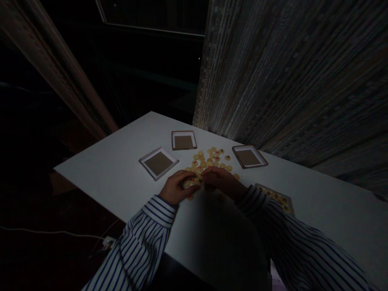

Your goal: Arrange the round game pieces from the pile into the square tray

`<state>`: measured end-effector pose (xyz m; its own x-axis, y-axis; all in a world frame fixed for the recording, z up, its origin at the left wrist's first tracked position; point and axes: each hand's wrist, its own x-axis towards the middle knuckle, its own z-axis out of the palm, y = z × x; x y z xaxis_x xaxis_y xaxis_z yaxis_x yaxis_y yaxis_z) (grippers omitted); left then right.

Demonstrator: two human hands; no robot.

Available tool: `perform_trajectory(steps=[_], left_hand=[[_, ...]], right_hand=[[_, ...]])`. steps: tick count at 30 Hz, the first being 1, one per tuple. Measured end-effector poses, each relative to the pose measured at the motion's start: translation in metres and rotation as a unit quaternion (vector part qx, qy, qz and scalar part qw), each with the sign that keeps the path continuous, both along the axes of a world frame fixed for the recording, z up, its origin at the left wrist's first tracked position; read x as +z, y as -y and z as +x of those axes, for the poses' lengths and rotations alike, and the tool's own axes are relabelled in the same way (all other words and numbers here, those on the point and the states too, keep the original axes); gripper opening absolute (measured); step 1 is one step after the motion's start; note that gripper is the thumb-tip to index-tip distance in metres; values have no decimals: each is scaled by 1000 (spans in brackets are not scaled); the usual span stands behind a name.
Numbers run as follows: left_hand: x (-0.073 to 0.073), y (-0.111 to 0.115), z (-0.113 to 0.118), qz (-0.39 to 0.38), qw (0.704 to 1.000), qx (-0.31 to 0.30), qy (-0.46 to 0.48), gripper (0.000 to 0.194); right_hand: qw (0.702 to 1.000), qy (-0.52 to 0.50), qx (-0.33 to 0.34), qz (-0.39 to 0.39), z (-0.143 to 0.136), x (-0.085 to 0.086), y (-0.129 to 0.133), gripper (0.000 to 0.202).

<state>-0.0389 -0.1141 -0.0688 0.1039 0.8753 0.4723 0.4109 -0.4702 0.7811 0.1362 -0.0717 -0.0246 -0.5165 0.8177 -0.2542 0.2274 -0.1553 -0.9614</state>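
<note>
Round wooden xiangqi pieces (209,161), pale yellow with some red and black characters, lie in a loose heap on the white table. At the near edge of this heap my left hand (177,188) curves around several pieces, its thumb and fingers apart. My right hand (222,181) faces it from the other side, fingers bent over the pieces and nearly meeting the left fingertips. Its palm and thumb are in deep shadow. Whether any piece sits inside either hand is hard to see.
Two shallow boxes, one at the left (159,163) and one behind (184,141), stand near the heap. A third box (250,157) is to the right. Partly behind my right sleeve, a tray (274,196) holds more pieces. String curtains (257,72) hang behind the white table (112,161).
</note>
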Motion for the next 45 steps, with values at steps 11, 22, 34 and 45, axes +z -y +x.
perform_trajectory(steps=[11,22,34,45], left_hand=[[-2,0,1,55,998,-12,-17,23],[-1,2,2,61,998,-20,-28,19],[0,18,5,106,979,33,-173,21],[-6,47,36,124,940,78,-309,18]], right_hand=[[1000,16,0,12,-6,-2,4,10],[999,35,7,0,-7,1,5,8],[982,124,-1,140,15,1,5,11],[864,339,57,369,63,10,7,18]])
